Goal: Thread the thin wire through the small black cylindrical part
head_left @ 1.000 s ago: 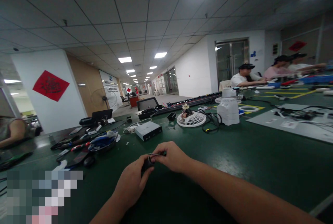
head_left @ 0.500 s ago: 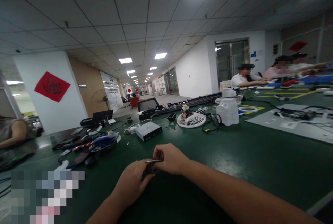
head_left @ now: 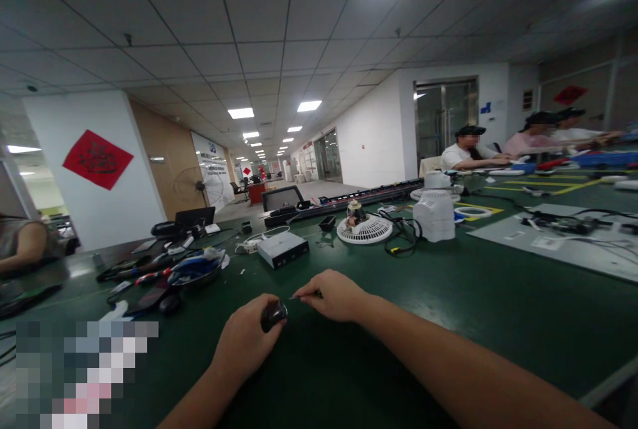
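Note:
My left hand (head_left: 246, 341) is closed around a small dark round part (head_left: 274, 314), held just above the green table (head_left: 448, 309). My right hand (head_left: 335, 295) pinches a thin metal piece (head_left: 302, 296) whose tip points left, a short gap away from the dark part. Both hands hover near the table's front, in the lower middle of the view.
Beyond my hands lie a grey box (head_left: 283, 249), a white fan grille (head_left: 365, 230), a white fan body (head_left: 436, 211) with black cables, and a bowl with tools (head_left: 192, 273) at left. A grey mat with parts (head_left: 563, 240) lies right. Other people sit at far right and left.
My right hand has drawn the thin metal piece out and away from the dark part; a second ago the two were together between my hands.

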A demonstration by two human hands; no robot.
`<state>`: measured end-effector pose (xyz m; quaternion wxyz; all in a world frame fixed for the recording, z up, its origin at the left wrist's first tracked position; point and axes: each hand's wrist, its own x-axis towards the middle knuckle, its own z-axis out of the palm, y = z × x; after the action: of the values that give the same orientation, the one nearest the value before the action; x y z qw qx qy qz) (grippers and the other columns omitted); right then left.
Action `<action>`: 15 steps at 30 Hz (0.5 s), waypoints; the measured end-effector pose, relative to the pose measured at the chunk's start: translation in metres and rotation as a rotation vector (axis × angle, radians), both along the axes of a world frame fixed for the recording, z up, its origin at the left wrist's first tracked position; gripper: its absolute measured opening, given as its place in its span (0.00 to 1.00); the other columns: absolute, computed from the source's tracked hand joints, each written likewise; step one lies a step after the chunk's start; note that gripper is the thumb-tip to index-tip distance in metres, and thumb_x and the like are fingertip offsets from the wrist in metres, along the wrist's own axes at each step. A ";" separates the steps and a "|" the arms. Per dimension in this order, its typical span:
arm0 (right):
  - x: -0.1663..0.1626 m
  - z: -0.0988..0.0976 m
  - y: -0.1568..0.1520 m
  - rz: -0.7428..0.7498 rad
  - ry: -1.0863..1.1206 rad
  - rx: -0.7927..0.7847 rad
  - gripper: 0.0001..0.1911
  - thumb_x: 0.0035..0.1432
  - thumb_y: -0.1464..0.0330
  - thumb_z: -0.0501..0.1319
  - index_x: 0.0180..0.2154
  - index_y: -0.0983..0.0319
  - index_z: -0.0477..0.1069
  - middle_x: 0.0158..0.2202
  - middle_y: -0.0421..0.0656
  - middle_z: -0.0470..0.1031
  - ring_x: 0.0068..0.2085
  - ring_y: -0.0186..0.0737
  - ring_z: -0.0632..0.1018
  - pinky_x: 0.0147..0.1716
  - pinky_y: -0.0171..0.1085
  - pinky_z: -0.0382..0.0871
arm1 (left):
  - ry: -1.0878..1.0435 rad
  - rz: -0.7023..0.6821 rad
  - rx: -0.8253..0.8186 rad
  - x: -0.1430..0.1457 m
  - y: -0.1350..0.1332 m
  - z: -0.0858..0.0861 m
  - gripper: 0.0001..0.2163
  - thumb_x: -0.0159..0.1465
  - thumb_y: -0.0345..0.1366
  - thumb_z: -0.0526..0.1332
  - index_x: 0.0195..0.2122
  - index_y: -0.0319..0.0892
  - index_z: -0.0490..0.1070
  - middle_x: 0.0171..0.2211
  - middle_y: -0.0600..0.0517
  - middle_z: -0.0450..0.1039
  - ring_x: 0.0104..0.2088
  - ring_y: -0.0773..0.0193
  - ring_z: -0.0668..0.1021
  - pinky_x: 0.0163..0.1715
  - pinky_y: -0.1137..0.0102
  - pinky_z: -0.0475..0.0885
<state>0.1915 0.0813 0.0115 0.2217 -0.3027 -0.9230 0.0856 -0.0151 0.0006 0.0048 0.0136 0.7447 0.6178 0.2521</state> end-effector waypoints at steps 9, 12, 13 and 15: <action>-0.007 0.006 -0.015 -0.056 -0.213 0.143 0.17 0.58 0.64 0.54 0.45 0.50 0.78 0.38 0.41 0.82 0.38 0.45 0.80 0.35 0.37 0.68 | 0.105 -0.086 0.047 -0.003 0.002 -0.007 0.13 0.60 0.37 0.59 0.47 0.47 0.72 0.42 0.50 0.76 0.42 0.58 0.77 0.42 0.65 0.68; -0.006 0.007 -0.016 -0.013 -0.243 0.139 0.16 0.56 0.64 0.56 0.43 0.50 0.79 0.37 0.40 0.82 0.37 0.44 0.79 0.35 0.37 0.67 | 0.117 -0.094 0.057 -0.004 0.002 -0.007 0.13 0.60 0.35 0.59 0.47 0.46 0.72 0.42 0.50 0.76 0.41 0.58 0.76 0.42 0.66 0.68; -0.006 0.008 -0.016 -0.006 -0.233 0.134 0.16 0.56 0.64 0.56 0.43 0.51 0.79 0.36 0.40 0.82 0.37 0.44 0.79 0.34 0.37 0.67 | 0.119 -0.100 0.062 -0.004 0.001 -0.006 0.13 0.60 0.35 0.59 0.46 0.46 0.72 0.42 0.50 0.76 0.41 0.58 0.76 0.42 0.66 0.68; -0.006 0.008 -0.017 -0.024 -0.181 0.126 0.16 0.57 0.64 0.55 0.44 0.51 0.79 0.37 0.41 0.82 0.37 0.44 0.79 0.34 0.37 0.67 | 0.117 -0.112 0.073 -0.003 0.000 -0.005 0.13 0.60 0.35 0.59 0.47 0.46 0.72 0.42 0.50 0.76 0.40 0.58 0.76 0.42 0.66 0.69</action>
<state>0.1859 0.0646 0.0190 0.1572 -0.3058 -0.9390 -0.0032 -0.0182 0.0003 -0.0006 -0.0355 0.7916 0.5652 0.2295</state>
